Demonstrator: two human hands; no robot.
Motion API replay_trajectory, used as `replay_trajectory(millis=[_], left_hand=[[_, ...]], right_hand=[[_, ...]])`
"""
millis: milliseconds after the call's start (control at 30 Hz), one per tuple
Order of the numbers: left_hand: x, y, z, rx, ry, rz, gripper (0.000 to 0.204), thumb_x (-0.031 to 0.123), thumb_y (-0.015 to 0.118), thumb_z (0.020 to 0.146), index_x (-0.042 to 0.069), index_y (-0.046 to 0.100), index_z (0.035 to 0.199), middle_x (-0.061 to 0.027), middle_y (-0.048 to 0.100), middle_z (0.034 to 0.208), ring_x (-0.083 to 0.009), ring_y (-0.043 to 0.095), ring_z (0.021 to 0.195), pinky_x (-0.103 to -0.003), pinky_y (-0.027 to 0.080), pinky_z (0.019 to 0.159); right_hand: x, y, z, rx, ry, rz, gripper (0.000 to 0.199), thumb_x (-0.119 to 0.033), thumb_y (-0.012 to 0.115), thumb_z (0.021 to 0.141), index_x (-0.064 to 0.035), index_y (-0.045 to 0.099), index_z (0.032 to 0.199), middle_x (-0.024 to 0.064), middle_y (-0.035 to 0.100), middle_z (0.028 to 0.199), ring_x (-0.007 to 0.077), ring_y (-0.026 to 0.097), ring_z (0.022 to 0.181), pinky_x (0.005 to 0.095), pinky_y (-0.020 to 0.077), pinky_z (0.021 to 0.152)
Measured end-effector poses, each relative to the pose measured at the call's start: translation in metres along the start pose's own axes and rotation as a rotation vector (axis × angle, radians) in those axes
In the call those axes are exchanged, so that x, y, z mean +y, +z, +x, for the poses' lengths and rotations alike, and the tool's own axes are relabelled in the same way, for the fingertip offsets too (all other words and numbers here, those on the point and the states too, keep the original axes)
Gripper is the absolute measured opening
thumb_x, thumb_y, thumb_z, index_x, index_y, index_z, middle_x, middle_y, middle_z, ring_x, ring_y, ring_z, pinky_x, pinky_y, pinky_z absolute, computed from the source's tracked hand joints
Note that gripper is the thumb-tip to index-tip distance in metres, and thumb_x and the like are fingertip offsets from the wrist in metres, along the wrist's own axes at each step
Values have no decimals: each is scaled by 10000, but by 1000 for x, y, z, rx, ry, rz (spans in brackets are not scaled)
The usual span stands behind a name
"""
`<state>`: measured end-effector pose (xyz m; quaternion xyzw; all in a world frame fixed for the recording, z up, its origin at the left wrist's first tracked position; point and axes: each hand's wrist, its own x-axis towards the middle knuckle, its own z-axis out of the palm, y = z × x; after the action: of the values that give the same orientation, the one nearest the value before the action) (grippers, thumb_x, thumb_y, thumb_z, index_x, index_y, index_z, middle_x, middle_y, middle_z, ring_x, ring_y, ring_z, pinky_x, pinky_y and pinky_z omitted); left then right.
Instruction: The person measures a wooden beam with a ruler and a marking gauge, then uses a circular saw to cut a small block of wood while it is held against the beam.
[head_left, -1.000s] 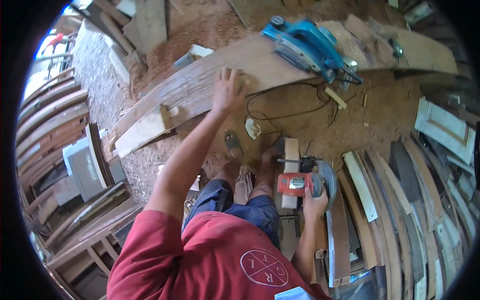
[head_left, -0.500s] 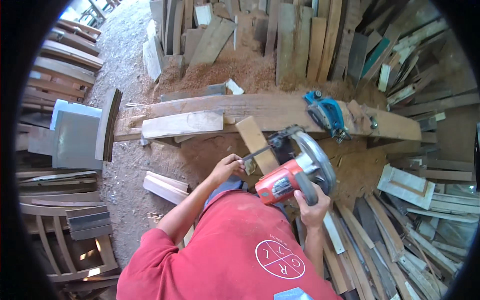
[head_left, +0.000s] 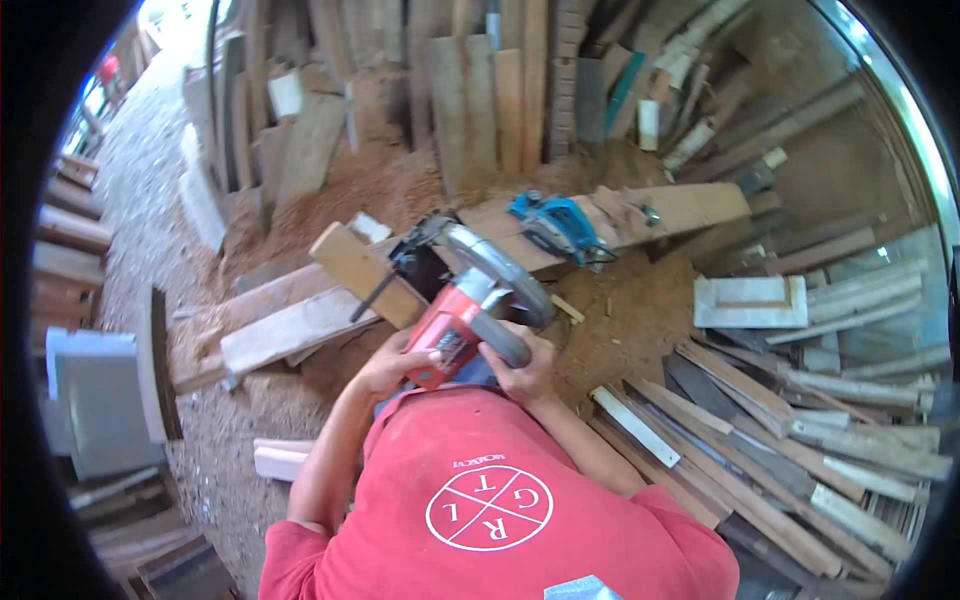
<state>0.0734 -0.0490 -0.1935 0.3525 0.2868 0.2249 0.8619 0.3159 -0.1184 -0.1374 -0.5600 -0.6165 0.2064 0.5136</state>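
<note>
Both of my hands are on a circular saw [head_left: 452, 318] with a red motor body, a grey blade guard and a dark handle. My right hand [head_left: 527, 362] is wrapped round the rear handle. My left hand [head_left: 392, 366] grips the near end of the red body, its thumb lying across it. A tan wooden board [head_left: 350, 262] sits flat against the saw's base, and a thin dark rod [head_left: 374, 297] sticks out over it. The saw hangs over a long timber beam [head_left: 690, 212], in front of my body. The guard hides the blade.
A blue power planer [head_left: 560, 228] rests on the beam. A pale plank [head_left: 280, 332] lies on the beam's left part. Upright boards [head_left: 465, 110] lean at the back amid sawdust. Many timber pieces [head_left: 740, 440] lie at right, near a white panel [head_left: 750, 302]. A grey box [head_left: 95, 400] stands left.
My left hand has gone from the dark rod to the saw's red body. The saw has swung up and is tilted differently. The whole view has turned to the right.
</note>
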Motion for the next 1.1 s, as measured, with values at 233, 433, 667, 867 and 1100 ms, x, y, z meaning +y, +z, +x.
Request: replay_trajectory(millis=[233,433,667,867,1100], left_hand=[[30,-9,68,260,178,556,898,319,893,789,13,475,1523,-177,640,1374,-282,606,1287,-404,454,1112],[40,-9,135,373,130,953,964,302,902,746,-8,451,1540,-267,572,1472,-380,537,1399,-439,397,1177],[52,-17,167,283,44,1189,981,329,921,732,-8,462,1531,-238,556,1503,-367,495,1439,-438,386,1198],[56,-7,157,428,-171,1151,858,256,930,695,19,576,1440,-231,618,1415,-366,577,1341,-411,467,1108],[48,37,157,678,178,1212,481,215,811,860,41,703,1295,-225,667,1325,-391,637,1233,-457,499,1059]], right_hand=[[88,-17,36,-169,-9,-390,478,-291,880,773,-33,694,1130,127,708,1117,374,696,1011,426,578,856],[169,-39,64,-413,14,-362,512,-305,834,818,-21,689,1219,165,580,1436,389,563,1291,443,516,1027],[191,-102,159,-856,251,-41,409,-300,807,866,-56,745,1188,172,755,1071,336,730,942,417,580,857],[177,-97,281,-652,-379,-120,362,-178,775,889,-98,741,1240,147,725,1167,344,675,1054,420,538,919],[211,-87,283,-754,-273,-9,118,-102,756,899,-39,780,996,157,744,911,346,712,874,418,546,783]])
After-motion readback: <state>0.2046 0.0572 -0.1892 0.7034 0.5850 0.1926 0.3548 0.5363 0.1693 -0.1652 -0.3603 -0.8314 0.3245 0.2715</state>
